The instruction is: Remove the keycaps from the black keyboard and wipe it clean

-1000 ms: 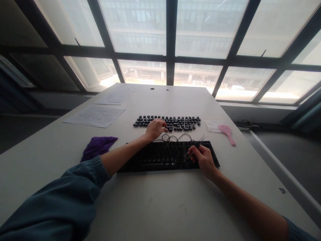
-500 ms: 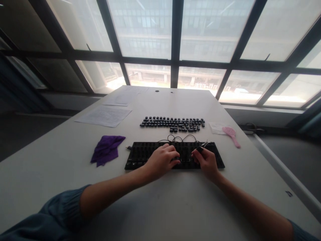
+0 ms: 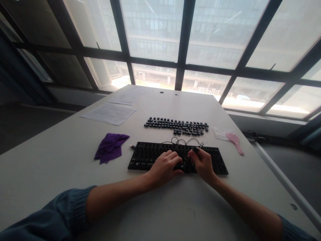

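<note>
A black keyboard, with keycaps along its lower left part and bare dark sockets over much of the rest, lies on the white table. My left hand rests over its lower middle, fingers bent and touching it, thumb apart at the near edge. My right hand pinches a keycap puller with a black body; thin metal wires stick out at both ends. One wire end points down at the keyboard just right of my left fingers. Whether it grips a key there is too small to tell.
Beyond the keyboard lie rows of loose black keycaps and a looped cable. A purple cloth and papers are at left. On the right lie a clear bag and a pink hairbrush.
My right hand has moved left and nearer my left hand, with the puller's lower end now beside the left fingers. The whole view has tilted slightly.
</note>
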Action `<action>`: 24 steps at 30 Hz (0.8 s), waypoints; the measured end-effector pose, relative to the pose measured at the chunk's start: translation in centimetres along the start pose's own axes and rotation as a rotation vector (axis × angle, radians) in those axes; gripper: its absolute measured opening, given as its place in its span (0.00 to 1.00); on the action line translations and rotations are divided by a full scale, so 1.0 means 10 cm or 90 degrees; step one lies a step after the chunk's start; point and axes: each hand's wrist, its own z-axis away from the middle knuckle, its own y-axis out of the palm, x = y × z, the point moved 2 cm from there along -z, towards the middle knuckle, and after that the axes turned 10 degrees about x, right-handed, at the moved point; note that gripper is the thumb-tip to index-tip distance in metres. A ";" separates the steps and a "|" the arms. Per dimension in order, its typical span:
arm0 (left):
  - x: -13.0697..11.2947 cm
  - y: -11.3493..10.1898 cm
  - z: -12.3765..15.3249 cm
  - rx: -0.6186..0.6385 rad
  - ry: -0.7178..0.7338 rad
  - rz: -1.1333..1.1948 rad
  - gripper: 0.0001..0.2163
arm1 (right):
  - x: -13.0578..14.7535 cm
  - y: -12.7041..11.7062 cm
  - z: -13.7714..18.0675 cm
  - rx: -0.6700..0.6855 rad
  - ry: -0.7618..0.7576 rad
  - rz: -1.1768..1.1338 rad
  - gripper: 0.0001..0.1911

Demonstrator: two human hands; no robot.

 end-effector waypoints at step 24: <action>0.07 -0.01 -0.01 0.020 -0.037 0.029 0.15 | 0.08 0.05 -0.27 0.283 0.028 0.078 0.12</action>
